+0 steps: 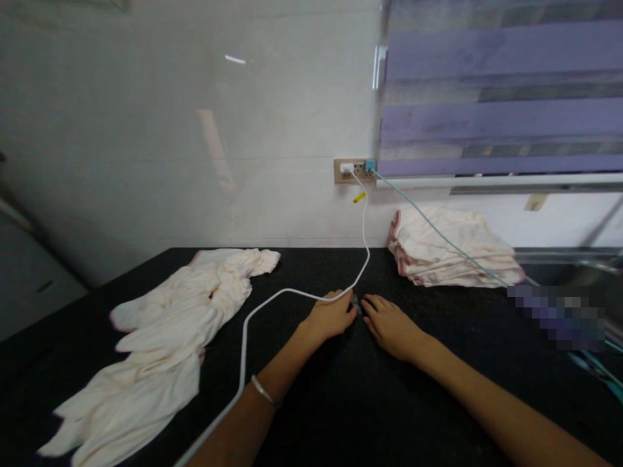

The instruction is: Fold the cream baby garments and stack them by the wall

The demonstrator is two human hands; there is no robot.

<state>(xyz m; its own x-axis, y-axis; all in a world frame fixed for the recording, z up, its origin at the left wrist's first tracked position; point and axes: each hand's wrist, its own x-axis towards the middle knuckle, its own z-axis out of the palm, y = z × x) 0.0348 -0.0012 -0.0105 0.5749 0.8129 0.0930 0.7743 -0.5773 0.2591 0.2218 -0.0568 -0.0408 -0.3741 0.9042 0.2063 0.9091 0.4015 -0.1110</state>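
My left hand rests low over the black countertop, its fingers curled and thumb bent in. A small clear, shiny thing shows at its fingertips, too small to name. My right hand lies palm down just to the right, fingers slightly apart, their tips close to the clear thing; whether they touch it I cannot tell. A white cable passes over my left fingers and down along the left forearm, which wears a bangle.
Crumpled white cloth gloves lie along the left. A stack of white gloves sits at the back right. The wall socket holds a white plug and a blue plug, whose cable crosses the stack. A sink is at far right.
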